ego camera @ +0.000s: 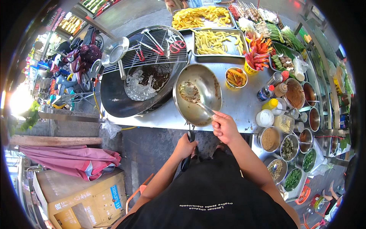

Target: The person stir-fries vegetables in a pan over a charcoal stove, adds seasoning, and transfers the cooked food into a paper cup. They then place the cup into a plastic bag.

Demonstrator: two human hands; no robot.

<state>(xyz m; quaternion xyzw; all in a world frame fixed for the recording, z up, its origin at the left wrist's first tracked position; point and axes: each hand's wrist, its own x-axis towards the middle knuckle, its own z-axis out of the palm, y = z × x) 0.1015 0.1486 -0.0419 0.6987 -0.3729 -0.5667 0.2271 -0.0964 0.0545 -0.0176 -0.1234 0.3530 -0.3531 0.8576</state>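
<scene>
My left hand [183, 146] grips the black handle [191, 136] of a deep steel pan [210, 83] at the counter's front edge. In my right hand [225, 128] is the metal handle of a spoon or ladle [206, 107]. Its head rests low inside the pan, among brown seasoning residue [189, 91] that also streaks the pan's walls. To the pan's right stands a paper cup of crinkle-cut fries [236, 77] with reddish seasoning. Left of the pan, a large black wok [113, 100] holds bubbling oil [144, 83].
Over the wok, a wire rack [168, 57] carries tongs [155, 45], scissors [177, 45] and strainers [115, 51]. Behind are trays of potato pieces [204, 17] and fries [213, 41]. Seasoning bowls [268, 139], bottles [266, 92] and skewers [276, 31] crowd the right. A cardboard box [83, 197] stands lower left.
</scene>
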